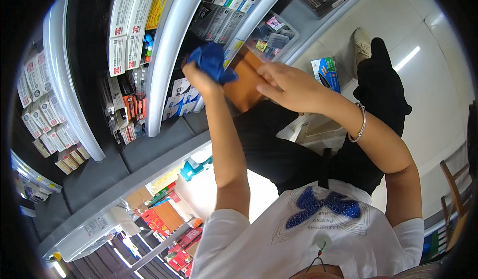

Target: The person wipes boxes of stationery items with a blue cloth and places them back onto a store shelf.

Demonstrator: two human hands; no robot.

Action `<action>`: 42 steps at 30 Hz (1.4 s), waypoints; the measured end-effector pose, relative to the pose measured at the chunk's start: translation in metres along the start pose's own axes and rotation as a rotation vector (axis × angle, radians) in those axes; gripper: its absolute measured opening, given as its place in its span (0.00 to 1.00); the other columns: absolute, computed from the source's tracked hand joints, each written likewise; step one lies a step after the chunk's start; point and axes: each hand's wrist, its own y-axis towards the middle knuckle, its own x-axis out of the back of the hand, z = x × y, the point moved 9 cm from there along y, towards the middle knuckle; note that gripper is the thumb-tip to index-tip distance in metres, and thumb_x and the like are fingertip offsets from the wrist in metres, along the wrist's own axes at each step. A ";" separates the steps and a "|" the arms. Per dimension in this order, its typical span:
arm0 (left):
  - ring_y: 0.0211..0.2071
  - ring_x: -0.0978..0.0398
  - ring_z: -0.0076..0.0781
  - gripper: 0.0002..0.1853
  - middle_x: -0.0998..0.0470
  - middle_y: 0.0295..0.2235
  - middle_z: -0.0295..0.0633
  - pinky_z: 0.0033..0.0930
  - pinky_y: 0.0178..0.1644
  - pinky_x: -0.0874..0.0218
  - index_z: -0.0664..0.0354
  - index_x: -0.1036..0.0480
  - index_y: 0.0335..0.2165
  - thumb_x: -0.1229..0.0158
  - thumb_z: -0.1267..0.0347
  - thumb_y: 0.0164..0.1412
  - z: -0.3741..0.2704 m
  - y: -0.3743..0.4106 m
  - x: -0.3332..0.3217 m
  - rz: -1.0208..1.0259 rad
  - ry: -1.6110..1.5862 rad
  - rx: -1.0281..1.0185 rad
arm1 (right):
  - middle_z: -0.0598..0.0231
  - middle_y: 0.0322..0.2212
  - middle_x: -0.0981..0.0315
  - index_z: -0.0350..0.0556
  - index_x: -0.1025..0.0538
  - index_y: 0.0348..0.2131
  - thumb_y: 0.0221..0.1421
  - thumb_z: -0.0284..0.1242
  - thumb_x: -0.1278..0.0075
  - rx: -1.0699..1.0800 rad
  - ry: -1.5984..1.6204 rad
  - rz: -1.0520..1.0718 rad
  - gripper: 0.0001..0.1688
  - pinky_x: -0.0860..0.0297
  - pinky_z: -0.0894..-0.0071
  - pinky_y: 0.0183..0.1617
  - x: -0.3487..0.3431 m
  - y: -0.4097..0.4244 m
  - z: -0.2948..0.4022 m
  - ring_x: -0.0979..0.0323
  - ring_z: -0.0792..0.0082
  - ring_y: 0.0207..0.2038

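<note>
My left hand (199,78) is closed around a crumpled blue cloth (213,60), close to the front edge of a shelf. To the right, my right hand (287,86) has its thumb and fingers apart, with nothing visible between them. Its fingertips are beside a brown panel or box (244,79); whether they touch it, I cannot tell. Just above the fingers is a clear plastic bin (290,40) with small packs in it. A silver bangle is on my right wrist.
Shelves with pale curved front rails (179,47) hold white cartons (127,29), dark boxes (224,23) and pens. A blue and white box (325,73) stands on the tiled floor (410,81) near my shoe (361,42). A wooden chair or stool (453,189) is at the right edge.
</note>
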 end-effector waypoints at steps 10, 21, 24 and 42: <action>0.45 0.28 0.41 0.21 0.29 0.45 0.52 0.38 0.53 0.37 0.67 0.42 0.54 0.54 0.70 0.64 -0.039 -0.032 0.000 0.263 0.205 -0.234 | 0.52 0.48 0.35 0.45 0.42 0.57 0.52 0.37 0.44 -0.300 0.543 0.289 0.38 0.38 0.72 0.52 -0.035 -0.027 -0.005 0.34 0.65 0.49; 0.53 0.35 0.42 0.25 0.35 0.53 0.53 0.38 0.59 0.47 0.68 0.42 0.56 0.51 0.70 0.62 -0.055 0.183 0.011 -0.135 1.262 -0.556 | 0.42 0.48 0.34 0.48 0.39 0.54 0.50 0.43 0.47 -0.231 0.395 0.194 0.36 0.38 0.61 0.54 -0.007 -0.023 0.004 0.32 0.47 0.50; 0.53 0.35 0.42 0.25 0.35 0.53 0.52 0.38 0.59 0.47 0.68 0.42 0.56 0.51 0.71 0.62 -0.054 0.202 0.004 -0.125 1.326 -0.512 | 0.43 0.48 0.34 0.48 0.39 0.54 0.50 0.43 0.47 -0.151 0.348 0.099 0.36 0.37 0.58 0.53 0.003 -0.023 0.007 0.33 0.45 0.49; 0.53 0.35 0.41 0.24 0.35 0.54 0.51 0.37 0.58 0.46 0.69 0.41 0.55 0.52 0.72 0.62 -0.061 0.222 -0.008 -0.099 1.436 -0.468 | 0.45 0.43 0.34 0.45 0.40 0.52 0.51 0.38 0.47 -0.058 0.404 0.037 0.32 0.34 0.56 0.46 0.018 -0.028 0.023 0.30 0.46 0.44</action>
